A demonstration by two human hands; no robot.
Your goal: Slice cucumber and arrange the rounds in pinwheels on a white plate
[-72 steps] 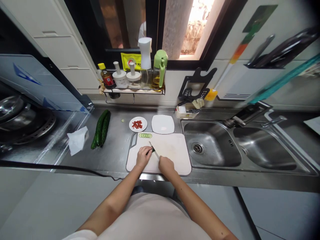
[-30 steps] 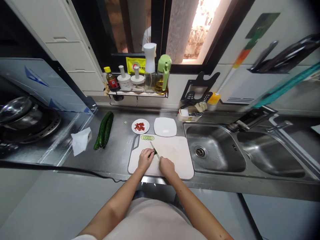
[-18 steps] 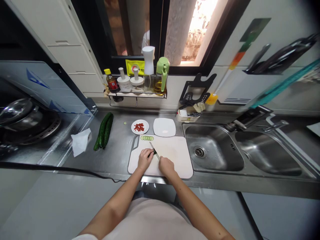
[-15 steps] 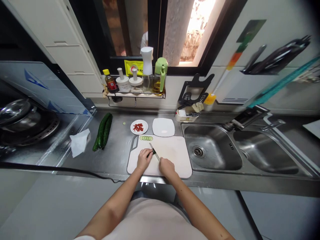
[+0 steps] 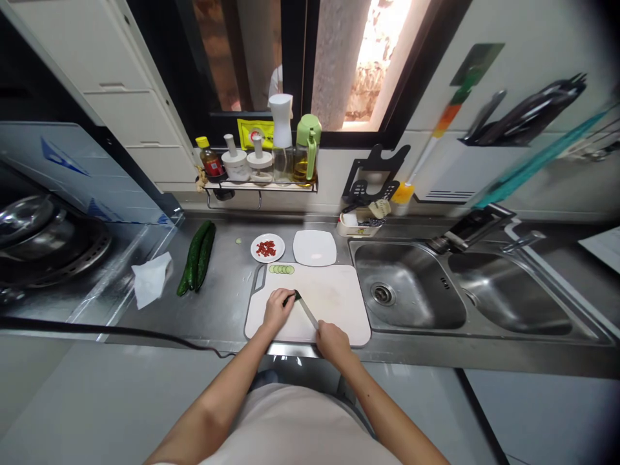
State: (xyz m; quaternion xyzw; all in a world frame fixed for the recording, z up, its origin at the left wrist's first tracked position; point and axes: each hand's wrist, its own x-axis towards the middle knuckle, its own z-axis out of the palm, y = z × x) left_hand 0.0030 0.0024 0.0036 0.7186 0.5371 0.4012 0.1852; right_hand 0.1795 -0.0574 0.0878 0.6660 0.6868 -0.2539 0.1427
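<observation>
My left hand (image 5: 278, 310) is closed around a short dark green piece of cucumber (image 5: 296, 295) on the white cutting board (image 5: 339, 290), and most of the piece is hidden by the fingers. In my right hand (image 5: 332, 340) is the handle of a knife (image 5: 309, 314). Its blade points up and left, with the tip by the cucumber piece. Overlapping cucumber slices (image 5: 281, 269) lie in a row along the board's upper left edge. Beyond the board stand a round plate (image 5: 278, 257) holding chopped red bits (image 5: 266, 248) and a white square plate (image 5: 314, 248).
Whole cucumbers (image 5: 196, 258) and a crumpled white tissue (image 5: 151, 279) lie to the left. A double steel sink (image 5: 411, 287) adjoins the board on the right. Above the counter hangs a rack (image 5: 261, 186) of bottles and jars. A pot (image 5: 36, 229) sits on the stove at far left.
My right hand has drawn the knife back, down and right, so its tip no longer reaches past the cucumber piece. My left hand keeps its hold. The view has shifted slightly.
</observation>
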